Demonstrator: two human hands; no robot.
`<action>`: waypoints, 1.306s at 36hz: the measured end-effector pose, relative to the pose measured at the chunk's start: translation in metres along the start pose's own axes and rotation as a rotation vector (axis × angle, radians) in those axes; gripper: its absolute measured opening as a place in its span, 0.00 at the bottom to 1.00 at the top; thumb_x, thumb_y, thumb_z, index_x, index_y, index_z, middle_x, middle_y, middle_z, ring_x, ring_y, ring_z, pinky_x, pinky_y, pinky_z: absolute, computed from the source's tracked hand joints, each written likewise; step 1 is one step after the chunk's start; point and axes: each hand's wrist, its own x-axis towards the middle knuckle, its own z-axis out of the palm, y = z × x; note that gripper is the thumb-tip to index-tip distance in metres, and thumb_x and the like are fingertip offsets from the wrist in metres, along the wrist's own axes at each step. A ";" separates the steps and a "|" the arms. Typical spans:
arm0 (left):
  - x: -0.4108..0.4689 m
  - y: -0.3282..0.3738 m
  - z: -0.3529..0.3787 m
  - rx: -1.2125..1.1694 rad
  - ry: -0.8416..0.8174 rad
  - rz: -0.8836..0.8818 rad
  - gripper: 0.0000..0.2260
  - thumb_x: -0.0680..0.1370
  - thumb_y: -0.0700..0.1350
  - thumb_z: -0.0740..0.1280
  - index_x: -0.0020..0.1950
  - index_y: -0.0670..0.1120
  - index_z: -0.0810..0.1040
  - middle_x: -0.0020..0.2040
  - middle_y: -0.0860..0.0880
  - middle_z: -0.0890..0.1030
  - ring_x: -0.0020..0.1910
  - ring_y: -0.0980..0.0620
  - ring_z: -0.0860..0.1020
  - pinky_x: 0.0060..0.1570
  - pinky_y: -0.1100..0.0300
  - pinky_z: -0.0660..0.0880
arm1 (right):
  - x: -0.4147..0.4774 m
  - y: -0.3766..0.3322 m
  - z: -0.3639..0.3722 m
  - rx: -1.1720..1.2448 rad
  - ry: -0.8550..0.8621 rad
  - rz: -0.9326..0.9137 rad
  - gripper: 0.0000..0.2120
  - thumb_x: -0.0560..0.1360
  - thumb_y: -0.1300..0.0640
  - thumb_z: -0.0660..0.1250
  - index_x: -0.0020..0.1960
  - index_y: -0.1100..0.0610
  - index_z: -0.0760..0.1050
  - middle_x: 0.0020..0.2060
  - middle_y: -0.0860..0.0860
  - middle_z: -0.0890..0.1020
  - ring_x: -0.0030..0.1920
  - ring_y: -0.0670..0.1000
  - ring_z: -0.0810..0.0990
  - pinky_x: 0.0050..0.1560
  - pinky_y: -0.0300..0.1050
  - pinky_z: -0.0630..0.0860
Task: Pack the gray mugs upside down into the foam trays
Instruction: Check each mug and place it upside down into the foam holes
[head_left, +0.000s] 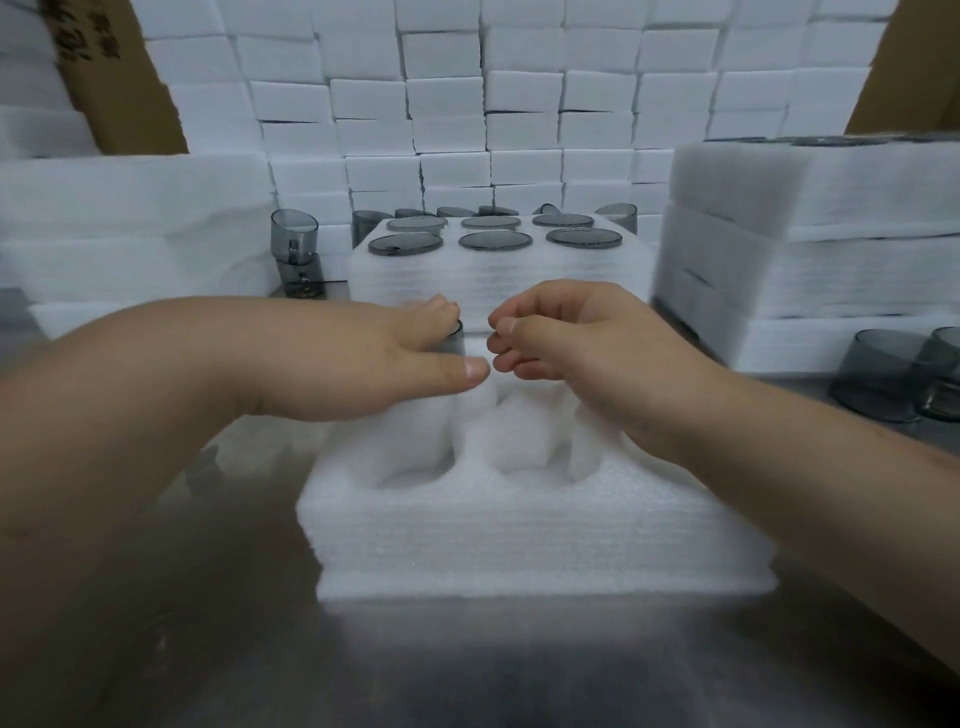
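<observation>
A white foam tray (519, 530) with round pockets lies on the steel table in front of me. My left hand (395, 358) lies flat on a gray mug (453, 340) at the tray's far left; only a sliver of the mug shows under the fingers. My right hand (566, 338) hovers over the tray's far middle with its fingers loosely curled and nothing in them. The three near pockets hold no mugs. Behind stands a second foam tray (498, 280) filled with several upside-down gray mugs (494, 240).
Loose gray mugs stand at the right edge (883, 374) and stacked at the back left (293, 244), with more behind the filled tray. Foam tray stacks (810, 228) rise on the right and foam sheets (130, 223) on the left. White boxes (519, 104) wall the back.
</observation>
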 end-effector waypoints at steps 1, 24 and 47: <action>0.005 -0.003 0.001 0.033 -0.006 0.000 0.51 0.54 0.72 0.49 0.76 0.59 0.45 0.69 0.69 0.43 0.64 0.71 0.44 0.63 0.71 0.45 | 0.000 0.000 0.000 0.000 -0.001 -0.001 0.06 0.73 0.59 0.65 0.40 0.53 0.78 0.43 0.53 0.84 0.44 0.47 0.82 0.54 0.45 0.78; 0.022 -0.009 0.015 0.199 -0.053 -0.033 0.44 0.67 0.66 0.54 0.77 0.52 0.40 0.76 0.58 0.37 0.73 0.64 0.40 0.72 0.63 0.45 | 0.000 0.000 0.000 -0.021 -0.019 0.005 0.06 0.73 0.58 0.65 0.40 0.51 0.78 0.42 0.51 0.84 0.41 0.45 0.82 0.51 0.43 0.78; 0.025 -0.011 0.029 0.224 -0.061 -0.036 0.46 0.65 0.74 0.47 0.76 0.49 0.47 0.77 0.54 0.39 0.73 0.61 0.37 0.74 0.55 0.47 | -0.002 -0.001 0.001 -0.039 -0.018 0.010 0.06 0.73 0.57 0.65 0.39 0.50 0.78 0.40 0.50 0.84 0.39 0.42 0.81 0.53 0.45 0.78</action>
